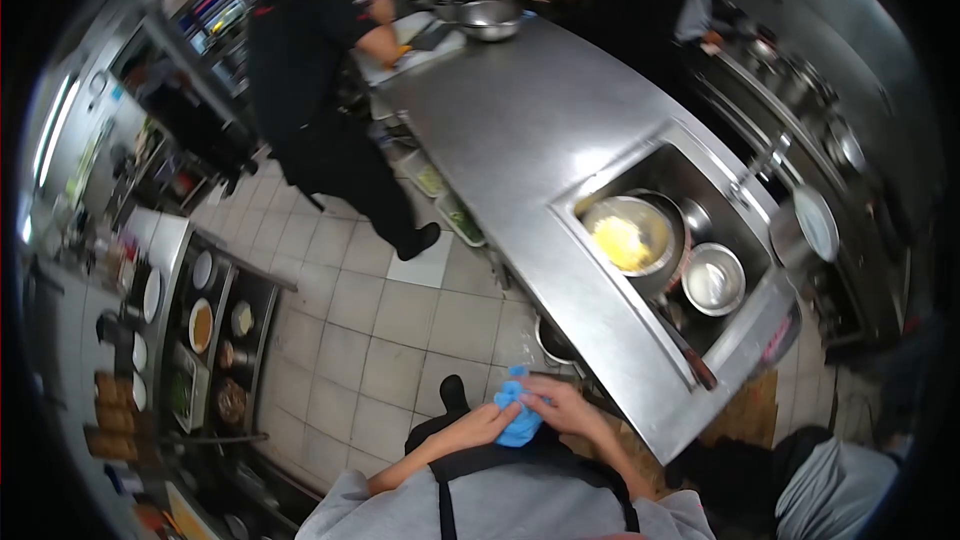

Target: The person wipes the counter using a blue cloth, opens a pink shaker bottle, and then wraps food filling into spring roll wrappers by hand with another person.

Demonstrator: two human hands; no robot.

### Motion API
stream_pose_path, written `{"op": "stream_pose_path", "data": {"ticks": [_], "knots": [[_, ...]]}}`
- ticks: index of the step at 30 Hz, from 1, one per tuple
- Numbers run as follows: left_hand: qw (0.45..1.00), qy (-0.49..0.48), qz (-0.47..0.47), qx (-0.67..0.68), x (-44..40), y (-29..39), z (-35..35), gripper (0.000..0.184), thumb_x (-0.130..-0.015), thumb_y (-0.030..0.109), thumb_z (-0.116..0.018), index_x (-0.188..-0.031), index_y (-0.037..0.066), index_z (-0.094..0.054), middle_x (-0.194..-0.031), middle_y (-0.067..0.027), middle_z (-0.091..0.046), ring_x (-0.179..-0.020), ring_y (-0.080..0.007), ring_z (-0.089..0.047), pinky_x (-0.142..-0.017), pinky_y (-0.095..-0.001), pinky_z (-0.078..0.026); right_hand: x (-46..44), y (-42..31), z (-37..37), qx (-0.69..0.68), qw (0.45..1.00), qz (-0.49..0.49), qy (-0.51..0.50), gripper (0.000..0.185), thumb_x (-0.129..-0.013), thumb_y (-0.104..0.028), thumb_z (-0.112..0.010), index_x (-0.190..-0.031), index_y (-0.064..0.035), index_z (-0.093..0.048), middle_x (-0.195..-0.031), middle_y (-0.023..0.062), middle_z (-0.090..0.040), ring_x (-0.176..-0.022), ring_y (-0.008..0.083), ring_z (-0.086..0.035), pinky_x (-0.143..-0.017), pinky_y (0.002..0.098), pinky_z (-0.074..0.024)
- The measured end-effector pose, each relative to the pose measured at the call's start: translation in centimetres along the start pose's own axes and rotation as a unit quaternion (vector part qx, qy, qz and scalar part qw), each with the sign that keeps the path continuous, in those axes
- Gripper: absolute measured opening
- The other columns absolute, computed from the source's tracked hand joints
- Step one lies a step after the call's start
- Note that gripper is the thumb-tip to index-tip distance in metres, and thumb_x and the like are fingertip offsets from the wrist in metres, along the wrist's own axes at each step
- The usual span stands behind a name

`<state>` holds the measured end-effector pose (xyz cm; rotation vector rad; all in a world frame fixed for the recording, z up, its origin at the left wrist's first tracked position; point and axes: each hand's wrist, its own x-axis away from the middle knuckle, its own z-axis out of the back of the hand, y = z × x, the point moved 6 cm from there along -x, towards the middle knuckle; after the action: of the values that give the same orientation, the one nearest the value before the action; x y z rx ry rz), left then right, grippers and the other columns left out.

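A crumpled blue cloth or glove (519,427) is bunched between my two hands in front of my dark apron. My left hand (482,424) grips it from one side, fingers closed. From the other side my right hand (556,406) pinches it with bent fingers. Both hands are close together, near the corner of the steel counter (500,130). Too little of the blue item shows to tell its exact kind.
A sink (690,150) holds metal bowls, one with yellow food (625,240). A wooden handle (695,365) lies across its edge. A person in black (310,90) works at a cutting board (430,48). Shelves with plates (200,325) stand left; another person (840,490) is lower right.
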<state>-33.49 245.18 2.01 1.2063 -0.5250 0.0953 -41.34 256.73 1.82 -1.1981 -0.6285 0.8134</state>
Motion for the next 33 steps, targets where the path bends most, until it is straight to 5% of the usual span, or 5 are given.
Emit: {"op": "stream_pose_path", "data": {"ticks": [5,16,22,26,33], "knots": [[0.965,0.151,0.119,-0.176,6.5,-13.0,12.4,0.064,-0.091,0.055,-0.035,-0.085,-0.003,-0.061,-0.085,-0.0258,-0.061,-0.084,-0.0414,-0.058,-0.074,-0.0483,-0.044,-11.0,-0.2,-10.7,0.236,0.968,0.066,0.046,0.026,-0.088,-0.027,-0.055,-0.100,-0.0078,-0.065,-0.105,0.0132,-0.063,-0.091,0.0347,-0.059,-0.081,0.0393,-0.0470],[0.964,0.224,0.115,0.080,13.6,-21.4,34.9,0.063,-0.093,0.054,-0.033,-0.085,-0.004,-0.057,-0.071,-0.0159,-0.058,-0.068,-0.0246,-0.057,-0.067,-0.0373,-0.046,-37.9,-9.3,-27.1,0.204,0.960,0.056,-0.182,0.026,-0.090,-0.020,-0.055,-0.103,0.0000,-0.062,-0.087,0.0216,-0.063,-0.076,0.0375,-0.062,-0.068,0.0343,-0.0489],[0.876,0.348,0.101,0.318,20.3,-24.7,46.6,0.062,-0.094,0.054,-0.029,-0.128,0.004,-0.041,-0.112,-0.0102,-0.055,-0.095,-0.0171,-0.054,-0.080,-0.0330,-0.044,-51.5,-12.6,-36.7,-0.024,0.974,0.054,-0.218,0.037,-0.092,-0.022,-0.052,-0.123,-0.0024,-0.052,-0.112,0.0153,-0.062,-0.091,0.0125,-0.058,-0.081,0.0276,-0.0455],[0.561,0.479,-0.296,0.607,24.4,-22.5,55.9,0.068,-0.093,0.057,-0.019,-0.136,0.005,-0.027,-0.128,-0.0125,-0.045,-0.112,-0.0213,-0.050,-0.094,-0.0369,-0.041,-57.7,-17.8,-40.9,0.046,0.951,0.150,-0.266,0.056,-0.093,-0.024,-0.048,-0.140,-0.0025,-0.026,-0.141,0.0235,-0.028,-0.130,0.0322,-0.029,-0.105,0.0379,-0.0248],[0.266,0.585,-0.482,0.595,21.7,-37.3,63.4,0.059,-0.094,0.049,-0.030,-0.138,0.010,-0.027,-0.137,-0.0106,-0.039,-0.120,-0.0240,-0.045,-0.102,-0.0369,-0.035,-65.7,-16.9,-56.8,0.185,0.819,0.314,-0.443,0.060,-0.090,-0.030,-0.050,-0.140,-0.0072,-0.026,-0.147,0.0202,-0.015,-0.136,0.0396,-0.013,-0.106,0.0544,-0.0137]]}}
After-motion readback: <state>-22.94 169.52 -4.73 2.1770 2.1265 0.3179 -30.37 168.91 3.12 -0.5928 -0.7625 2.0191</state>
